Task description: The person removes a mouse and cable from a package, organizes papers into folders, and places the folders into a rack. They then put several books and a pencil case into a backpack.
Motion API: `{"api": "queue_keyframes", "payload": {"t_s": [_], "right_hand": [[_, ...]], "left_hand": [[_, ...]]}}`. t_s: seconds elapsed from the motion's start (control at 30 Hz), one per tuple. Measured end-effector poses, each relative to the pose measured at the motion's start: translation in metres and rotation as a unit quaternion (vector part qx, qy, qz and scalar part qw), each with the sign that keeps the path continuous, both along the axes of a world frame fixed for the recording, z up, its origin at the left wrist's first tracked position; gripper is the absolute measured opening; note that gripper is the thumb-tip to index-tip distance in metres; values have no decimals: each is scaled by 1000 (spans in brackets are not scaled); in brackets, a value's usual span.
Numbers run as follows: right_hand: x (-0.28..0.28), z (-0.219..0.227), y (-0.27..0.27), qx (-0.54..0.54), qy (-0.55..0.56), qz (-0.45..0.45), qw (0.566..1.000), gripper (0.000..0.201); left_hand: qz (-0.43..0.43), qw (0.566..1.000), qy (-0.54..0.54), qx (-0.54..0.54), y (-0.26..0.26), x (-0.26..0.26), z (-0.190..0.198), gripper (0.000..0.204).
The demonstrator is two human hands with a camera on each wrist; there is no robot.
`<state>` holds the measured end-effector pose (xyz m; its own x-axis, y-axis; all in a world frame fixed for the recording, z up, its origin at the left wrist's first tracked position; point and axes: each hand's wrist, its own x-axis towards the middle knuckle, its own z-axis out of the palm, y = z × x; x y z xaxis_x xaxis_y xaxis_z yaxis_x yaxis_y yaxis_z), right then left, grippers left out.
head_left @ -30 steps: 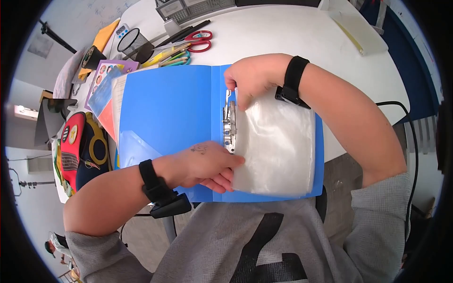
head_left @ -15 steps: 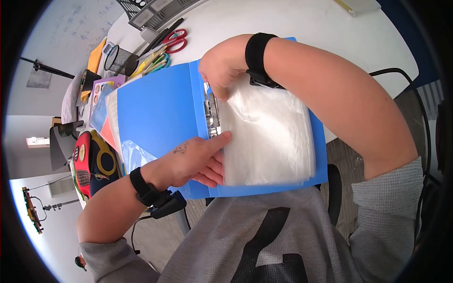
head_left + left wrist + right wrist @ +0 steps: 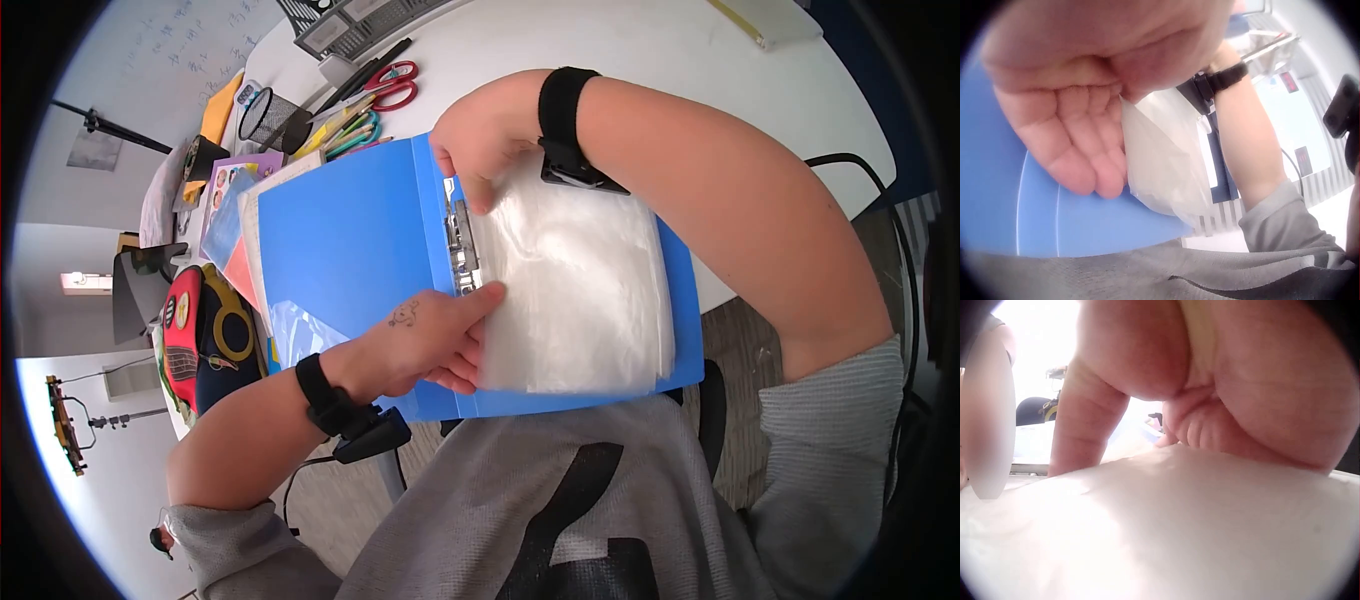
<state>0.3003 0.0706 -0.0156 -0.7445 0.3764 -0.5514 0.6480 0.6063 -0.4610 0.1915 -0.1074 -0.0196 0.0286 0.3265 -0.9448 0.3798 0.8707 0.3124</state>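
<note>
White surface (image 3: 560, 45), rounded at its edge, set beside a pale wall (image 3: 185, 45) bearing faint handwriting. At far left lies a red and dark-blue bag (image 3: 205, 335). Next come overlapping coloured papers (image 3: 232, 225), partly beneath the folder, and a black mesh cup (image 3: 272, 120), tipped on its side. Pencils (image 3: 345, 132) and red-handled scissors (image 3: 392, 88) lie just beyond, near the top edge of the folder. Centrally, a blue folder (image 3: 345, 215) is spread open at the near edge of the surface, a clear flap (image 3: 305, 332) at its lower-left corner. The left hand (image 3: 440, 340) pinches the left edge of the plastic sheets, thumb above and fingers extended below. Along the folder's fold runs a metal clip (image 3: 462, 245). At its upper end the right hand (image 3: 487, 135), fingers curled and thumb lowered, holds the sheets by their upper-left corner; its fingertips are partly hidden. The translucent plastic sheets (image 3: 575, 290) lie over the folder's right half, beside the clip. Upper right, a yellow strip (image 3: 738, 22) rests on the surface.
</note>
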Motion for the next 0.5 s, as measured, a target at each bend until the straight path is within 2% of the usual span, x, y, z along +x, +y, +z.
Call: {"api": "queue_keyframes", "payload": {"t_s": [0.07, 0.2, 0.27, 0.5], "right_hand": [[-3, -1, 0, -1, -3, -10, 1000, 65], [8, 0, 0, -72, 57, -31, 995, 63], [9, 0, 0, -151, 84, -113, 978, 61], [-3, -6, 1, -85, 75, -70, 991, 52]], "left_hand": [[15, 1000, -1, 1, -2, 0, 0, 67], [3, 1000, 2, 13, -3, 5, 6, 68], [-26, 999, 6, 44, -7, 4, 4, 70], [-7, 998, 2, 67, -10, 0, -1, 72]]}}
